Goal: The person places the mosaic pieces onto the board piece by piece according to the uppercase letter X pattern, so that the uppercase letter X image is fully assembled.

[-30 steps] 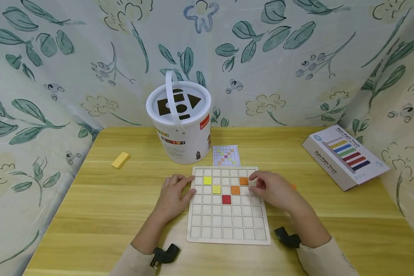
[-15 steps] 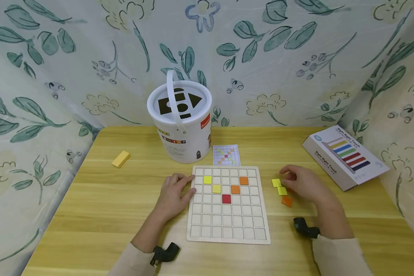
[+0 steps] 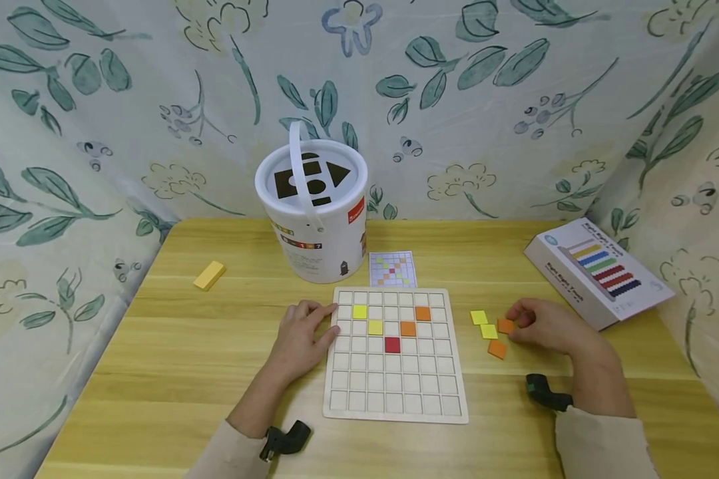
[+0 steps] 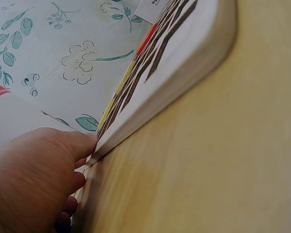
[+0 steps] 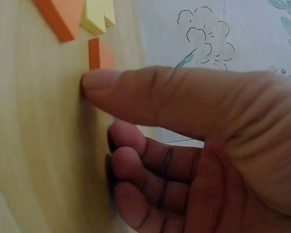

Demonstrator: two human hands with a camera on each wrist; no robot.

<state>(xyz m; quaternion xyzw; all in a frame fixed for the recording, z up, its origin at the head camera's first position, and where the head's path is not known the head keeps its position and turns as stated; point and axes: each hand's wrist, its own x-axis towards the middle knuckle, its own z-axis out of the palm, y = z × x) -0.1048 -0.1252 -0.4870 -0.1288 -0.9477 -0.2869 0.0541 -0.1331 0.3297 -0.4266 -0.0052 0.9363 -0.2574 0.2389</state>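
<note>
A pale square grid board [image 3: 395,402] lies on the table with two yellow tiles, two orange tiles and a red tile [image 3: 392,344] in its cells. My left hand [image 3: 299,338] rests at the board's left edge, index finger and thumb touching the rim; the left wrist view shows the thumb against the board's side [image 4: 169,109]. Right of the board, my right hand [image 3: 545,326] has thumb and index finger at either side of a loose orange tile [image 3: 504,326]. In the right wrist view the thumb partly covers that orange tile [image 5: 94,54], and the index finger is hidden.
Two loose yellow tiles [image 3: 483,326] and another orange tile [image 3: 497,349] lie beside the board. Behind it are a pattern card [image 3: 392,269] and a white bucket [image 3: 317,246] with a shape-hole lid. A box [image 3: 596,273] stands at right, a yellow block [image 3: 209,275] at left.
My right hand has left the board's right edge and moved right to the loose tiles, then slightly further right to the orange one. The left hand has stayed in place.
</note>
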